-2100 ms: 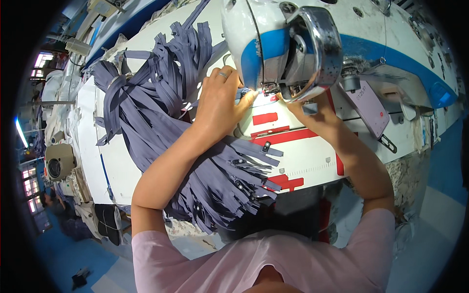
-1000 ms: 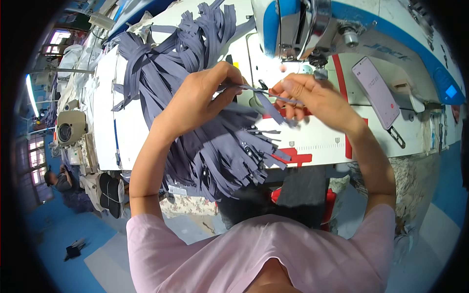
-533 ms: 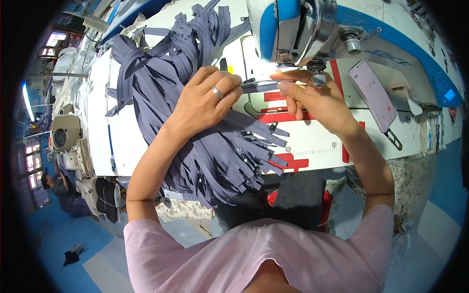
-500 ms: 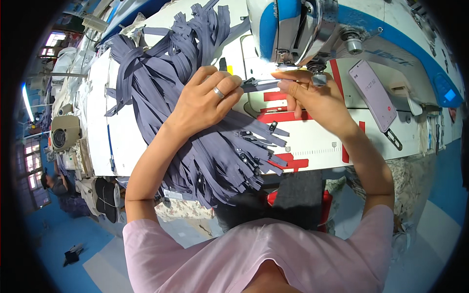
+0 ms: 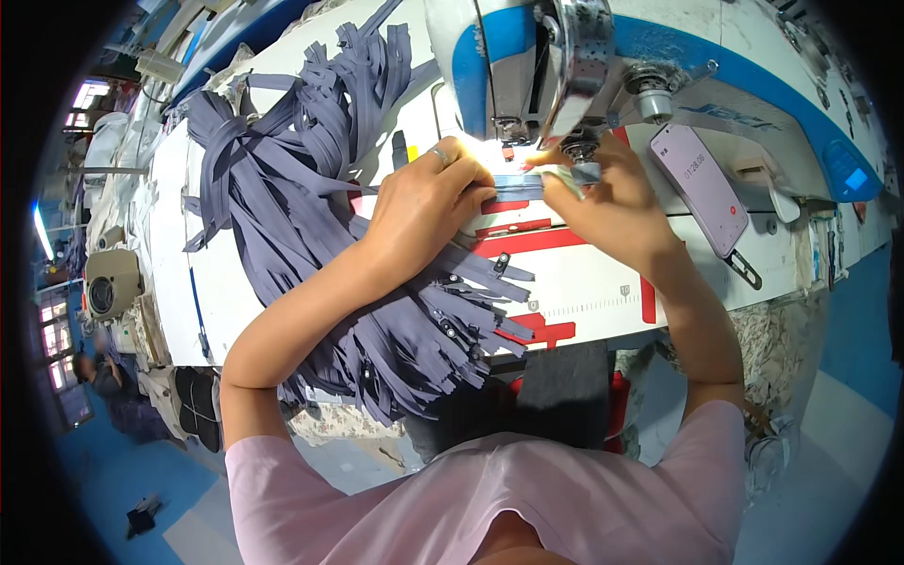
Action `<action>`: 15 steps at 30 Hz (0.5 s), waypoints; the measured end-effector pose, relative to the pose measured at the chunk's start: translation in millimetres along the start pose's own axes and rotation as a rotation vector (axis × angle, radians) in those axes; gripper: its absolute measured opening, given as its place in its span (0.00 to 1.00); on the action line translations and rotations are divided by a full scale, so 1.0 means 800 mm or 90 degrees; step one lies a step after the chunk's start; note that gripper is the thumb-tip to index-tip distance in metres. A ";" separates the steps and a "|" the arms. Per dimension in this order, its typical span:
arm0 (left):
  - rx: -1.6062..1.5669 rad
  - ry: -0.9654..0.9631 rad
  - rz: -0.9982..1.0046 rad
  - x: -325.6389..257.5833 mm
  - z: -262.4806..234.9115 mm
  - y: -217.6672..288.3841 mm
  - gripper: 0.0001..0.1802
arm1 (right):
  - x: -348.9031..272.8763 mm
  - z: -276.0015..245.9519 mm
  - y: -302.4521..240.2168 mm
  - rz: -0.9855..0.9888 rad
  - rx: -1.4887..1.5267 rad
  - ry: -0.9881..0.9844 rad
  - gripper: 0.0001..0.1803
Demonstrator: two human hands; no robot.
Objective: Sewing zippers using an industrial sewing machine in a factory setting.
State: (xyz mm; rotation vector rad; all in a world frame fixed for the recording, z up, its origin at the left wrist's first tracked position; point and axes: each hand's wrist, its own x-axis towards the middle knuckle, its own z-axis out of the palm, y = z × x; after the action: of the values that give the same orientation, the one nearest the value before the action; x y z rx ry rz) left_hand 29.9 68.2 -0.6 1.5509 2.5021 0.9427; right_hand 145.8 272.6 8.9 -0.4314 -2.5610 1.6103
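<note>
A grey-blue zipper (image 5: 520,187) stretches between my hands, close in front of the needle area of a white and blue sewing machine (image 5: 494,66). My left hand (image 5: 426,196), with a ring on one finger, is closed on the zipper's left part. My right hand (image 5: 607,196) pinches the other end between thumb and fingers; a pale bit shows by its thumb, too blurred to name. Glare from the machine's lamp washes out the spot under the needle. Beneath and left of my left forearm lies a large bundle of grey-blue zippers (image 5: 273,202), with black sliders at the near ends.
A phone (image 5: 702,188) with a lit screen lies right of my right hand. Red tape strips (image 5: 546,243) and a printed ruler scale (image 5: 584,306) mark the white table. The machine's arm overhangs the far right. A person (image 5: 113,386) is in the background at left.
Both hands have come nearer the machine's needle area, and the zipper between them lies flatter and shows less slider end. The whole view has shifted slightly.
</note>
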 end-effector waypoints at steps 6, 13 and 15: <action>0.005 -0.007 -0.022 0.003 -0.005 0.003 0.06 | -0.002 0.006 0.015 0.015 0.047 -0.053 0.11; 0.041 0.022 0.030 0.020 -0.011 0.008 0.06 | 0.000 0.010 0.024 0.075 -0.279 -0.214 0.20; 0.021 0.014 0.023 0.026 0.002 0.008 0.06 | -0.006 0.018 0.080 -0.373 -0.545 0.037 0.19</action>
State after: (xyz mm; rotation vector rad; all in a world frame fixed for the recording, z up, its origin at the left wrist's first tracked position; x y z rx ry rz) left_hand 25.2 88.4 7.4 1.6091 2.5254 0.9332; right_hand 159.4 284.6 -54.7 0.2291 -2.8158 0.2841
